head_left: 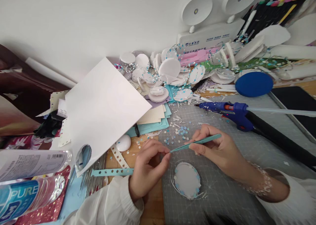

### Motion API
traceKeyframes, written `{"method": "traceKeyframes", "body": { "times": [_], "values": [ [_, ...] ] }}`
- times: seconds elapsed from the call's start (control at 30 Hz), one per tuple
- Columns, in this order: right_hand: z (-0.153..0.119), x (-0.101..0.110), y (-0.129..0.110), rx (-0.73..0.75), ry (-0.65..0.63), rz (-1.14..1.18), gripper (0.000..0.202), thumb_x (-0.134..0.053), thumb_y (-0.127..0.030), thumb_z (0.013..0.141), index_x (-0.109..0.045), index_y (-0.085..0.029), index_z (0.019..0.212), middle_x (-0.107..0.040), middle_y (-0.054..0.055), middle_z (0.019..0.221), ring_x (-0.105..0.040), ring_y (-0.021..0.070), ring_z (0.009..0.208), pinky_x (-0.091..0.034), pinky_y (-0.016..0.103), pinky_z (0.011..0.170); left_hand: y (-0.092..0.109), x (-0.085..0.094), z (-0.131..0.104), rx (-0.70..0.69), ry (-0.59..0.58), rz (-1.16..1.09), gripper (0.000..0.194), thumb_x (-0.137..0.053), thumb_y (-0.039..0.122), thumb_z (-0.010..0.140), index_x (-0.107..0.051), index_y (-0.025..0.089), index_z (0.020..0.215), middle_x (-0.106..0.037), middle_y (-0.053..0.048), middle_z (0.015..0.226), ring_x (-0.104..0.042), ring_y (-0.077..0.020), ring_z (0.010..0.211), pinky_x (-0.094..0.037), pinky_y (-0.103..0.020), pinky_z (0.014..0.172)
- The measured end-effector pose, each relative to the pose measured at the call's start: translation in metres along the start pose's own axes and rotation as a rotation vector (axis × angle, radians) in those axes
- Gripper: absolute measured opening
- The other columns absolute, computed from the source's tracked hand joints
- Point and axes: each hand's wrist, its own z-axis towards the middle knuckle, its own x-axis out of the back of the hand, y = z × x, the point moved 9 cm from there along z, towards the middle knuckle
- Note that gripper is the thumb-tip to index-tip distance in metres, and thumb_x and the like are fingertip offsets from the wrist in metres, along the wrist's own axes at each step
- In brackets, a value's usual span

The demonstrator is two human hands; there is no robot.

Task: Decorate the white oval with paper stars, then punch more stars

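The right hand grips teal tweezers, pointing left. The left hand is narrow, thumb and forefinger pinched at the tweezers' tip; whether a small piece lies between them cannot be told. Just nearer, a white disc edged with blue stars lies on the gray mat. At the near left, a clear bottle with a blue label lies on its side beside a clear container with a printed label; their contents cannot be made out. A blue glue gun lies at the right.
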Motion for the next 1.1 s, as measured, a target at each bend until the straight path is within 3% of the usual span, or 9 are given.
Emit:
{"method": "traceKeyframes", "body": {
  "times": [0.17,0.33,0.4,0.47,0.57,0.67,0.77,0.93,1.1],
  "values": [
    [0.001,0.008,-0.004,0.047,0.048,-0.021,0.022,-0.075,-0.030,0.078,-0.056,-0.022,0.069,-0.062,-0.001,0.066,-0.061,0.0130,0.059,-0.054,0.027,0.058,-0.005,0.000,-0.001,0.026,0.004,-0.040,0.008,-0.061,0.017,0.087,-0.069,0.018,0.086,-0.066,-0.006,0.079,-0.060,-0.0180,0.075,-0.048,-0.031,0.070],
    [-0.016,0.017,-0.053,0.388,0.192,-0.331,0.015,-0.071,-0.015,0.079,-0.060,-0.025,0.076,-0.069,0.002,0.078,-0.069,0.0180,0.074,-0.056,0.030,0.063,0.001,0.007,0.000,0.001,0.020,-0.132,0.015,-0.059,0.022,0.090,-0.073,0.018,0.089,-0.067,-0.007,0.080,-0.061,-0.0178,0.075,-0.048,-0.029,0.067],
    [-0.030,0.002,-0.077,0.594,0.133,-0.519,0.020,-0.069,-0.010,0.079,-0.063,-0.027,0.086,-0.073,0.002,0.084,-0.069,0.0176,0.074,-0.056,0.031,0.063,0.002,0.007,0.001,0.011,-0.011,-0.190,0.018,-0.059,0.027,0.091,-0.074,0.018,0.088,-0.067,-0.007,0.075,-0.059,-0.0172,0.070,-0.047,-0.028,0.064],
    [-0.048,-0.028,-0.095,0.847,-0.047,-0.704,0.021,-0.064,-0.009,0.082,-0.065,-0.026,0.095,-0.076,0.005,0.090,-0.068,0.0170,0.074,-0.056,0.032,0.068,-0.002,0.001,0.000,0.069,-0.088,-0.274,0.025,-0.058,0.034,0.092,-0.075,0.018,0.085,-0.064,-0.006,0.067,-0.056,-0.0164,0.065,-0.045,-0.028,0.061],
    [-0.074,-0.071,-0.099,1.140,-0.282,-0.913,0.025,-0.048,-0.010,0.089,-0.070,-0.022,0.086,-0.076,0.007,0.090,-0.067,0.0174,0.074,-0.055,0.035,0.070,-0.016,-0.011,-0.005,0.206,-0.185,-0.459,0.039,-0.055,0.046,0.092,-0.072,0.017,0.071,-0.058,-0.003,0.061,-0.052,-0.0148,0.060,-0.043,-0.029,0.062],
    [-0.082,-0.102,-0.090,1.226,-0.429,-1.031,0.031,-0.046,-0.010,0.087,-0.067,-0.021,0.069,-0.074,0.006,0.077,-0.063,0.0177,0.067,-0.053,0.034,0.062,-0.030,-0.019,-0.012,0.336,-0.208,-0.590,0.045,-0.059,0.051,0.088,-0.068,0.016,0.062,-0.054,-0.002,0.058,-0.048,-0.0135,0.058,-0.040,-0.028,0.060],
    [-0.078,-0.114,-0.089,1.240,-0.403,-1.080,0.029,-0.047,-0.010,0.088,-0.065,-0.018,0.067,-0.071,0.007,0.073,-0.061,0.0177,0.063,-0.051,0.034,0.059,-0.037,-0.022,-0.015,0.427,-0.203,-0.636,0.043,-0.064,0.052,0.084,-0.069,0.014,0.064,-0.044,0.002,0.051,-0.038,-0.0103,0.052,-0.030,-0.024,0.053],
    [-0.072,-0.077,-0.096,1.061,-0.223,-0.984,0.024,-0.043,-0.006,0.090,-0.064,-0.016,0.084,-0.068,0.006,0.080,-0.062,0.0184,0.079,-0.050,0.034,0.076,-0.035,-0.017,-0.012,0.386,-0.152,-0.648,0.043,-0.059,0.050,0.088,-0.064,0.014,0.066,-0.044,0.002,0.058,-0.037,-0.0110,0.059,-0.029,-0.025,0.058],
    [-0.068,0.028,-0.083,0.686,0.252,-1.076,0.018,-0.050,-0.004,0.081,-0.055,-0.021,0.080,-0.062,0.005,0.083,-0.061,0.0187,0.080,-0.048,0.033,0.077,-0.041,-0.007,-0.008,0.355,-0.048,-0.578,0.040,-0.050,0.042,0.094,-0.053,0.016,0.063,-0.041,0.002,0.063,-0.036,-0.0130,0.065,-0.029,-0.026,0.064]
  ]
}}
